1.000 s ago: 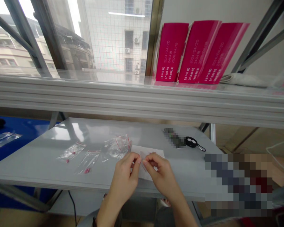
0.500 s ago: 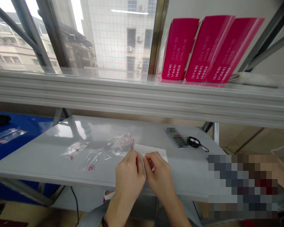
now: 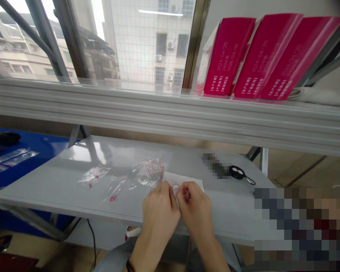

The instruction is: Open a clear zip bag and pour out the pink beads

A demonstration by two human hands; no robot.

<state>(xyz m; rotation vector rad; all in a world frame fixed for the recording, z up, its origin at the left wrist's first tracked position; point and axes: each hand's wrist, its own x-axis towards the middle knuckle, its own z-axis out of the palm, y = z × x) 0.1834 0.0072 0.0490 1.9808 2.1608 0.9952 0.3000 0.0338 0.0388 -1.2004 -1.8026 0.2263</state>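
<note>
At lower centre, the left hand (image 3: 160, 211) and right hand (image 3: 194, 209) each pinch one small clear plastic bag (image 3: 175, 187) in their grip; a heap of clear red-striped bags (image 3: 147, 173) lies just left on the grey surface (image 3: 59, 181); a white paper sheet (image 3: 187, 178) lies behind.

Three pink boxes (image 3: 253, 56), two flat bags (image 3: 95, 175), one bag heap (image 3: 147, 173), one white sheet (image 3: 187, 178), one key fob (image 3: 238, 173) — two hands (image 3: 158, 213).

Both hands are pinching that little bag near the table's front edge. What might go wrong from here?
The small clear bag, pinched between the left hand and right hand, is close to the table edge; anything slipping out may drop to the floor. The pile of bags lies right beside the left hand and could get nudged.
</note>
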